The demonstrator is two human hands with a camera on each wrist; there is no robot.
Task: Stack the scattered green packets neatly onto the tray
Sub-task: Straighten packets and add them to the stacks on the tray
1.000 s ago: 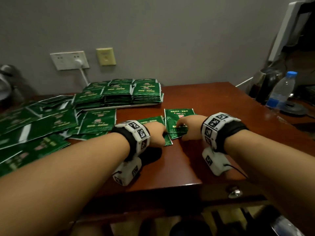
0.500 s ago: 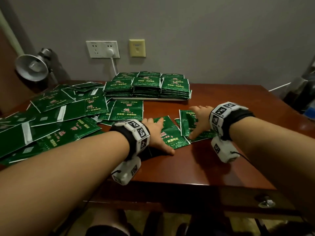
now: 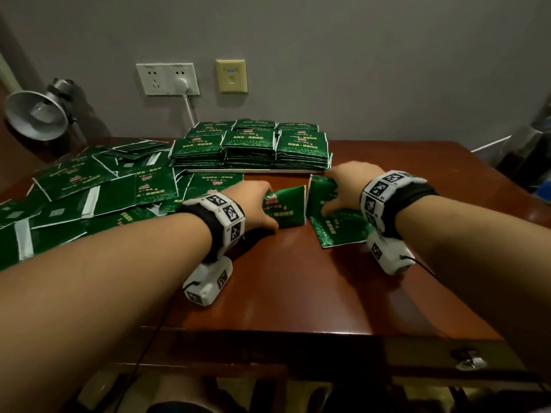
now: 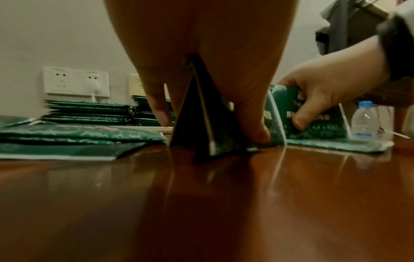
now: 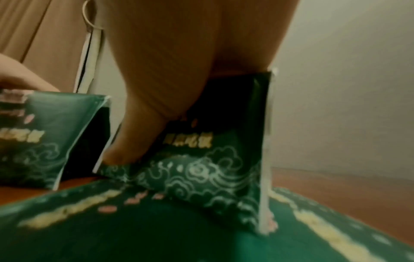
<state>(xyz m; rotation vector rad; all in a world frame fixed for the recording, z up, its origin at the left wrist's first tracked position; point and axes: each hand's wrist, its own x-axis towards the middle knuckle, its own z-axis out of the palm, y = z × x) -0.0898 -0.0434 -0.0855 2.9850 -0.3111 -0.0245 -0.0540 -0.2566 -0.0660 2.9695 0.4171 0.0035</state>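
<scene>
Each hand has a packet tipped up on edge on the table, in front of the tray. The left hand pinches its packet between thumb and fingers; the left wrist view shows that packet standing like a tent with the thumb low on its near face. The right hand grips a second packet, thumb on the printed face and fingers behind, seen close in the right wrist view. This one stands on top of a third packet lying flat.

The relation that matters: the stacks on the tray lie at 12 o'clock from both hands, just beyond the fingertips. The right-hand stack is nearest the right hand, at about 11 o'clock from it; the left hand has the middle stack at roughly 12 to 1 o'clock. Both held packets are upright with their long edges running toward the tray, so I judge each must be laid flat and squared to the stack below as it goes forward.

The loose pile spreads at 9 to 10 o'clock from the left hand, which is the nearer one to it; much of the task remains
</scene>
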